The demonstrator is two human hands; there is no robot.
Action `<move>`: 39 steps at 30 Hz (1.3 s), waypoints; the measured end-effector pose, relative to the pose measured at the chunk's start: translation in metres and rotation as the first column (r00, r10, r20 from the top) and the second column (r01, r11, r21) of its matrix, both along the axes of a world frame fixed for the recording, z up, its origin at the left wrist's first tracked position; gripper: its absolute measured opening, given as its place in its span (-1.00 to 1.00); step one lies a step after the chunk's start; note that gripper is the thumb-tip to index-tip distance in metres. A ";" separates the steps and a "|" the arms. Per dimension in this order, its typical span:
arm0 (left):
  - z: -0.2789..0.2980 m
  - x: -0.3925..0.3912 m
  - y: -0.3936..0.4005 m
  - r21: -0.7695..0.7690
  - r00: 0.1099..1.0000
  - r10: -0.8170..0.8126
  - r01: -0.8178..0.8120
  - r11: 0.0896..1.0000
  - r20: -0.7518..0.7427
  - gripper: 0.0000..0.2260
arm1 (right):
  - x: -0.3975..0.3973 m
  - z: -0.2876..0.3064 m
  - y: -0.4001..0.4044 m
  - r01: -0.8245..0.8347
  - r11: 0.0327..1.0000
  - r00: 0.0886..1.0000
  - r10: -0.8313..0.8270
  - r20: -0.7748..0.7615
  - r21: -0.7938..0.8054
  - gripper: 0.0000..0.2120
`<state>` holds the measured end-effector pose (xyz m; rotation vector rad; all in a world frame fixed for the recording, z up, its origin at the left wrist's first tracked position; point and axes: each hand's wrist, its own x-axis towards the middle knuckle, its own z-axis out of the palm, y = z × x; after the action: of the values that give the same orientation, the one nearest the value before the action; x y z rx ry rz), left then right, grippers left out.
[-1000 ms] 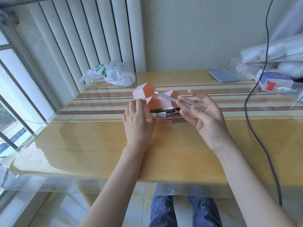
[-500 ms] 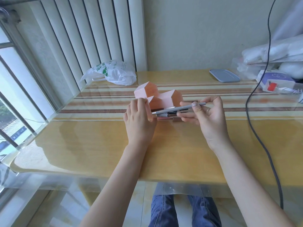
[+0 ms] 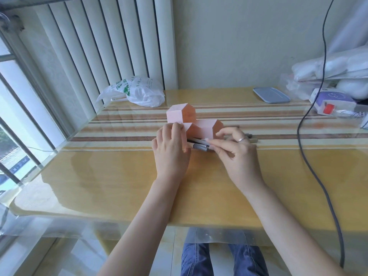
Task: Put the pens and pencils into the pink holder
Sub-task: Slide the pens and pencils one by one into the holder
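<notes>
The right hand (image 3: 237, 154) is now coming down low with the grey pen (image 3: 200, 146). A second ago it was holding that pen up in the air. Its fingers are pinching the pen and laying it flat by the front of the pink holder (image 3: 196, 124), near the middle of the table (image 3: 119, 176), toward the far edge. The left hand (image 3: 171, 152) is pressing against the holder's left side, keeping it in place. The pen is not in the holder yet, so it seems more pens are being gathered first.

Bare table (image 3: 119, 176) nearside — dangling cable (image 3: 310, 166) far right
</notes>
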<state>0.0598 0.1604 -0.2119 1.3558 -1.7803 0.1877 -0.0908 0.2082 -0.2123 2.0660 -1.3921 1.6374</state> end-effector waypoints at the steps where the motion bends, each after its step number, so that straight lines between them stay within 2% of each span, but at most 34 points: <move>1: 0.000 0.000 0.000 0.005 1.000 0.004 -0.004 1.000 -0.017 -0.46 | 0.001 0.001 -0.001 0.004 1.000 1.000 -0.004 0.005 -0.026 -0.79; 3: 0.001 0.001 0.000 0.011 0.999 0.009 -0.009 1.000 -0.041 -0.47 | -0.002 0.005 0.000 0.077 0.996 0.995 -0.074 0.064 -0.045 -0.71; 6: 0.001 0.000 0.000 0.025 0.997 0.017 -0.015 1.000 -0.070 -0.52 | -0.011 0.006 0.000 0.285 0.958 0.946 -0.288 0.152 0.040 -0.68; 7: 0.001 0.000 0.000 0.032 0.997 0.022 -0.019 0.999 -0.077 -0.53 | -0.015 0.006 0.000 0.363 0.925 0.920 -0.375 0.116 0.112 -0.69; 9: 0.002 0.000 0.000 0.040 0.996 0.030 -0.027 0.999 -0.084 -0.54 | -0.019 0.001 -0.001 0.509 0.784 0.854 -0.512 -0.095 0.355 -0.71; 11: 0.002 0.000 0.000 0.044 0.995 0.032 -0.028 0.999 -0.091 -0.54 | -0.021 -0.006 -0.002 0.567 0.622 0.818 -0.500 -0.283 0.541 -0.71; 13: 0.001 0.000 0.000 0.045 0.995 0.031 -0.027 0.999 -0.092 -0.54 | -0.021 -0.009 -0.002 0.559 0.571 0.822 -0.476 -0.313 0.601 -0.72; 20: 0.001 0.002 0.000 0.048 0.993 0.037 -0.032 0.998 -0.108 -0.54 | -0.023 -0.011 -0.006 0.595 0.524 0.795 -0.499 -0.346 0.610 -0.68; 24: 0.001 0.003 0.001 0.059 0.993 0.041 -0.034 0.998 -0.112 -0.53 | -0.025 -0.011 -0.005 0.571 0.561 0.808 -0.512 -0.291 0.599 -0.82; 30: 0.002 0.003 0.002 0.071 0.992 0.042 -0.034 0.997 -0.117 -0.54 | -0.025 -0.010 -0.003 0.559 0.595 0.823 -0.487 -0.294 0.578 -0.86; 32: 0.002 0.003 0.002 0.078 0.992 0.044 -0.035 0.996 -0.120 -0.55 | -0.024 -0.011 -0.002 0.531 0.606 0.840 -0.467 -0.275 0.593 -0.83; 36: 0.002 0.003 0.003 0.082 0.989 0.052 -0.041 0.996 -0.142 -0.55 | -0.029 -0.011 -0.004 0.548 0.580 0.828 -0.481 -0.290 0.603 -0.62; 39: 0.002 0.004 0.003 0.091 0.989 0.052 -0.040 0.995 -0.142 -0.55 | -0.034 -0.011 -0.006 0.542 0.582 0.825 -0.506 -0.252 0.607 -0.62</move>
<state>0.0634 0.1632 -0.2103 1.4367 -1.6544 0.0355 -0.1245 0.2027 -0.2237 1.6275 -2.5298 0.8861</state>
